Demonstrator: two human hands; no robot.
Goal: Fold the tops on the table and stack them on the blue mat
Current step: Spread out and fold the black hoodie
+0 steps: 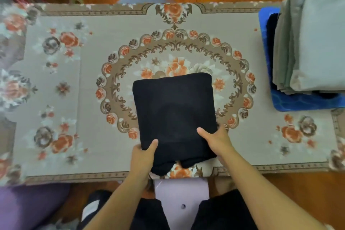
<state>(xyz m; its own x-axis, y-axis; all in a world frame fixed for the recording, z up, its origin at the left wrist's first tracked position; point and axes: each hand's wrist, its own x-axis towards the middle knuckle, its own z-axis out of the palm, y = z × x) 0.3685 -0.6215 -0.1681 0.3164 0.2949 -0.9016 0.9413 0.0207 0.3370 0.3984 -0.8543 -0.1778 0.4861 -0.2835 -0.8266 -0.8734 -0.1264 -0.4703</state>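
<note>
Here, both hands (144,157) gripping folded black top (174,114), no legible writing

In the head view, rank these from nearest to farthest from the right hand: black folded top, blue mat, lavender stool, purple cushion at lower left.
1. black folded top: gripped by the right hand.
2. lavender stool: just below, between the arms.
3. blue mat: far right.
4. purple cushion: lower left corner.
</note>
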